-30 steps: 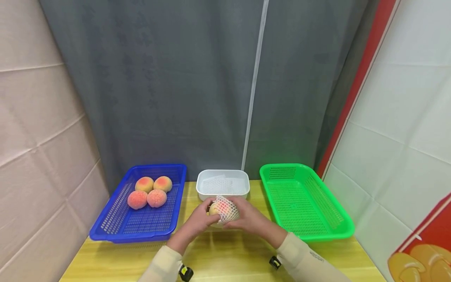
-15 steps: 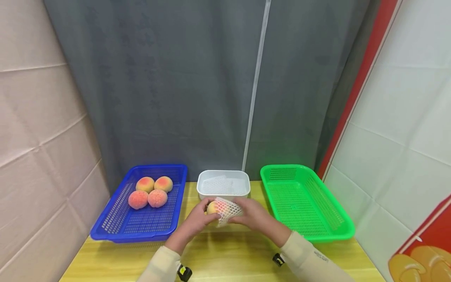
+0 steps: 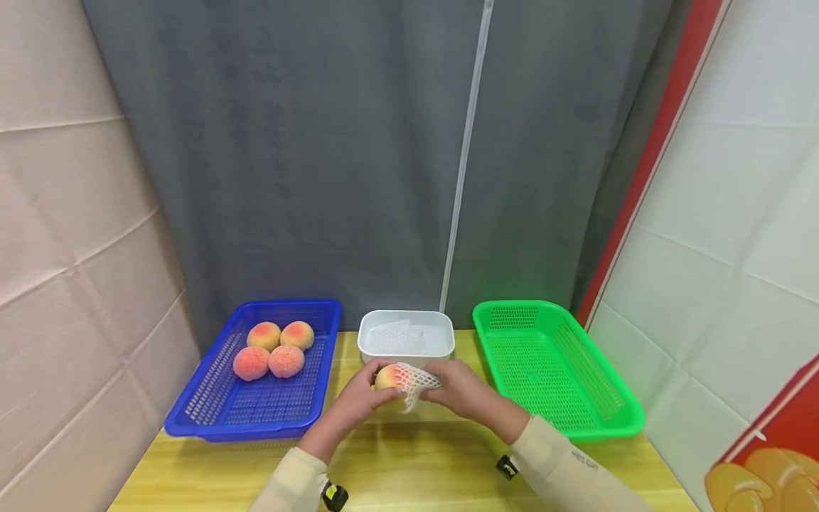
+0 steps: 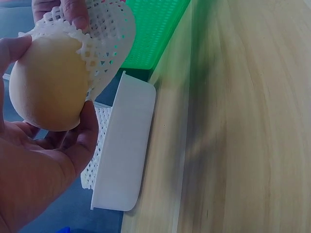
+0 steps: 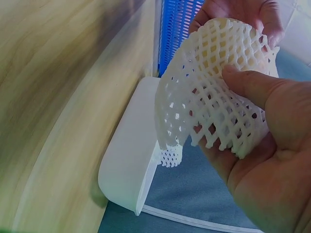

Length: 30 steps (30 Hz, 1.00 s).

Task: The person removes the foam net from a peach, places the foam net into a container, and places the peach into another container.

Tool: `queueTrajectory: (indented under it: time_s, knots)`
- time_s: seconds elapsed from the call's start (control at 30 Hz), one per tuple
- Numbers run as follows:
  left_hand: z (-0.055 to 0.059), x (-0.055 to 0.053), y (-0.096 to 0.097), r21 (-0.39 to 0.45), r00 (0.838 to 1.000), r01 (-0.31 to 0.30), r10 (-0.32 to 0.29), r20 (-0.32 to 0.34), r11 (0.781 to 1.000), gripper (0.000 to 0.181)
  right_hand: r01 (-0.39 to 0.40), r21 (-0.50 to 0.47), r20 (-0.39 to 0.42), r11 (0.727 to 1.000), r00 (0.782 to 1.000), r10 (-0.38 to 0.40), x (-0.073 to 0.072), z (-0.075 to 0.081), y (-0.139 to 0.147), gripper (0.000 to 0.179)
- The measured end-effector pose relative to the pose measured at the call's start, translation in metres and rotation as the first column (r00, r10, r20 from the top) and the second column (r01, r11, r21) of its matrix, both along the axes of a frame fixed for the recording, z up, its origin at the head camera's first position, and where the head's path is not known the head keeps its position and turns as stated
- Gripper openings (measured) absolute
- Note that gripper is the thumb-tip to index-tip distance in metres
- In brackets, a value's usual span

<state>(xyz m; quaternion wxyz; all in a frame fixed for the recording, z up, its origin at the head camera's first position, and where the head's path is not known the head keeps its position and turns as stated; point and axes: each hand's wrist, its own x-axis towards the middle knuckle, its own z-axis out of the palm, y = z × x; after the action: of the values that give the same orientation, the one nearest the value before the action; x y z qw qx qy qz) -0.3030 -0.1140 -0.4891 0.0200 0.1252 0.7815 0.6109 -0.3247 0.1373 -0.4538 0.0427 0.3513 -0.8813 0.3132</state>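
Observation:
In the head view both hands meet over the table, just in front of the white tray. My left hand [image 3: 357, 400] grips a yellow-and-pink peach [image 3: 386, 377] between thumb and fingers. A white foam fruit net [image 3: 416, 382] covers the peach's right part, and its loose end hangs past the fruit. My right hand [image 3: 462, 390] holds this net, the thumb pressing its mesh in the right wrist view. The left wrist view shows the bare yellow end of the peach [image 4: 51, 82] sticking out of the net's edge.
At left, a blue basket [image 3: 211, 398] contains several peaches [image 3: 286, 360]. The white tray [image 3: 406, 359] behind the hands holds more foam nets [image 3: 399, 336]. To the right stands a green basket [image 3: 544, 370]. A grey curtain [image 3: 307, 156] closes off the back of the wooden table [image 3: 409, 469].
The net has slid rightward along the peach with my right hand, so more of the fruit's left side is bare. My left hand has stayed nearly in place.

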Motion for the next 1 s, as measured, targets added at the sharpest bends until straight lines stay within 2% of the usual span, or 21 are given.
queueTrajectory:
  time_s: [0.17,0.3,0.57,0.7,0.93,1.0]
  knots:
    - [-0.001,0.0,0.0,0.005,1.0,0.012,-0.012,-0.012,1.0,0.057,-0.006,0.025,0.009,1.0,1.0,0.005,-0.002,0.001,0.0,0.016]
    - [0.001,0.0,0.0,-0.001,1.0,0.007,-0.007,-0.006,1.0,0.055,-0.027,0.063,-0.023,0.998,0.999,0.029,-0.006,0.003,0.001,0.016]
    - [0.002,0.001,-0.002,-0.023,1.0,-0.014,0.014,0.001,1.0,0.054,-0.016,0.185,-0.095,0.983,0.995,0.035,-0.017,0.011,0.007,0.032]
    - [0.003,0.001,-0.003,-0.014,1.0,-0.013,0.013,0.008,1.0,0.055,-0.01,0.205,-0.13,0.979,0.991,0.038,-0.025,0.014,0.009,0.027]
    - [0.007,0.001,-0.005,-0.005,1.0,-0.015,0.015,-0.003,1.0,0.055,-0.035,0.175,-0.089,0.984,0.995,0.051,-0.036,0.02,0.009,0.004]
    - [0.008,0.002,-0.005,0.001,1.0,-0.02,0.02,0.001,1.0,0.054,-0.038,0.161,-0.087,0.986,0.995,0.052,-0.039,0.022,0.01,0.008]
